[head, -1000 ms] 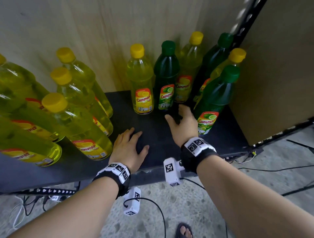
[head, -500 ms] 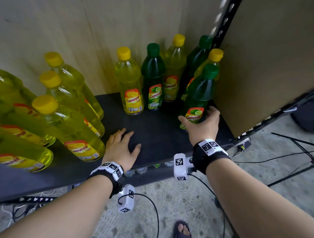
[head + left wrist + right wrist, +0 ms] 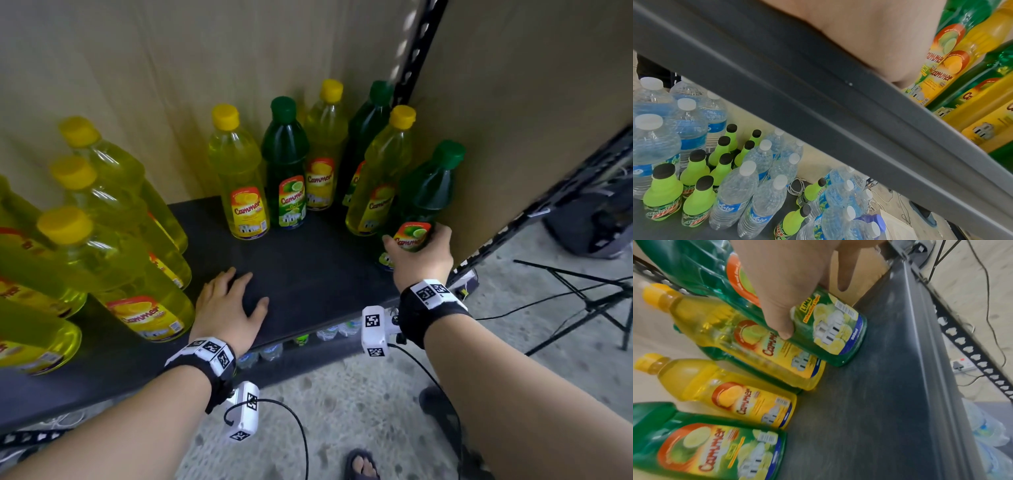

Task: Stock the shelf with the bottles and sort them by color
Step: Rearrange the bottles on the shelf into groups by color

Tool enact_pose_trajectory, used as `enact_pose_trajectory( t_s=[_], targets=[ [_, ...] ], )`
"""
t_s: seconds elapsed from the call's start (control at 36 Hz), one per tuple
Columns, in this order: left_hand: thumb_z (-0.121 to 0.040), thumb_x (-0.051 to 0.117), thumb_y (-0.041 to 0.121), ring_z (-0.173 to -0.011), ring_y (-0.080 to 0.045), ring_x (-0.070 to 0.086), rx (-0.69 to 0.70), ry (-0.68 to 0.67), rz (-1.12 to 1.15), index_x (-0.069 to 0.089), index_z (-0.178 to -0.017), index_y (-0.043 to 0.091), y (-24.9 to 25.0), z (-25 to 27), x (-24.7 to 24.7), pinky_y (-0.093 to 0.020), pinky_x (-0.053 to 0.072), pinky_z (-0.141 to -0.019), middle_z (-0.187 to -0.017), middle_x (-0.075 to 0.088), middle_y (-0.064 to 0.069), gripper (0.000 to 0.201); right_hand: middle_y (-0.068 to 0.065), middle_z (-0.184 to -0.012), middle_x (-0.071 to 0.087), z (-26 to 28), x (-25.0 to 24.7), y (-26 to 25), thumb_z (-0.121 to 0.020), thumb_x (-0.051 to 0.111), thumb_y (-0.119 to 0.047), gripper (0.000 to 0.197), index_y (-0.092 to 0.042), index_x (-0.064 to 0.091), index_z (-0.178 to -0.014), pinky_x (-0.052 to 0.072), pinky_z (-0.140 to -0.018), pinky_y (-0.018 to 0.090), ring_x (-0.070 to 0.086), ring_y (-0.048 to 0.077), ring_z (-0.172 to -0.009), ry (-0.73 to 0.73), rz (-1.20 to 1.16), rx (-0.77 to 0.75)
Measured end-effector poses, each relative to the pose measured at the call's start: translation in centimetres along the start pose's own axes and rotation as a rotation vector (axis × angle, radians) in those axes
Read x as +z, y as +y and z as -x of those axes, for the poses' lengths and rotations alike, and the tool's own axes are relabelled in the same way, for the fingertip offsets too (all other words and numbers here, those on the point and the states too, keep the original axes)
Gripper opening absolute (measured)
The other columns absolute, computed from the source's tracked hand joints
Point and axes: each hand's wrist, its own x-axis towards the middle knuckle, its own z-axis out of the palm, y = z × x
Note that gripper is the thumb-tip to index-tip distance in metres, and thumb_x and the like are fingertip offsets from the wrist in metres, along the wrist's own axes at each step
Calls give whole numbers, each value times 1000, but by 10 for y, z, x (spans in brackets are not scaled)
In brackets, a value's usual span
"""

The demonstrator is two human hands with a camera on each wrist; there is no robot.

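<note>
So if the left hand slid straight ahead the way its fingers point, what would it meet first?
Probably the yellow bottle at the left end of the back group; the shelf between looks bare. The left hand lies flat there, though depth is uncertain.

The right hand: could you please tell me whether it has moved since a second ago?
Yes. The right hand has gone right along the shelf, from beside the middle green bottle to a grip on the front green bottle.

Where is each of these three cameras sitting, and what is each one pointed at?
Head: worn on the head, looks down at the shelf; both forearms, hands and a foot show.
Left wrist: at the shelf edge, looks under it at water bottles; palm shows.
Right wrist: looks along the right hand gripping the green bottle.
Head and right wrist share that bottle.
</note>
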Motion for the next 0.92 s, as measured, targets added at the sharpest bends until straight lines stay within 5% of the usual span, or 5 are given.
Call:
enact_pose_trajectory(
  t_s=[0.19, 0.39, 0.53, 0.67, 0.92],
  targets=[
    [-92, 49, 62, -141, -30, 32, -1, -18, -4, 43, -148, 32, -1, 0, 0, -44, 30, -119, -159, 34, -1, 65, 10, -127, 63, -19, -16, 3, -73, 87, -48, 77, -21, 45, -131, 52, -93, 42, 61, 36, -117, 44, 94, 39],
    [-92, 53, 61, -143, -31, 30, -9, -20, -1, 44, -149, 31, 2, 0, -2, -44, 28, -120, -159, 34, -3, 65, 11, -142, 53, -23, -24, 4, -76, 86, -45, 90, -21, 41, -150, 39, -105, 38, 50, 32, -131, 73, 99, 45],
    [-91, 57, 57, -140, -32, 32, -12, -7, 30, 49, -146, 29, 2, 2, -3, -45, 28, -119, -158, 36, -4, 63, 9, -124, 52, -3, -20, 6, -69, 91, -43, 74, -15, 54, -127, 44, -98, 40, 55, 32, -114, 146, 24, 16],
    [-91, 54, 60, -142, -31, 30, -17, -21, 19, 46, -148, 30, 3, 2, -4, -44, 26, -120, -159, 34, -3, 64, -2, -114, 64, 17, 0, -3, -77, 85, -44, 54, -19, 61, -118, 53, -93, 37, 62, 11, -101, 46, -84, -162],
    [-92, 50, 61, -143, -31, 29, -17, -27, 10, 43, -150, 31, 2, 2, -5, -44, 26, -120, -160, 33, -2, 66, 7, -153, 48, -15, 35, -47, -79, 79, -56, 102, -17, 26, -157, 43, -111, 41, 49, 29, -137, -197, -37, -90]
  ],
)
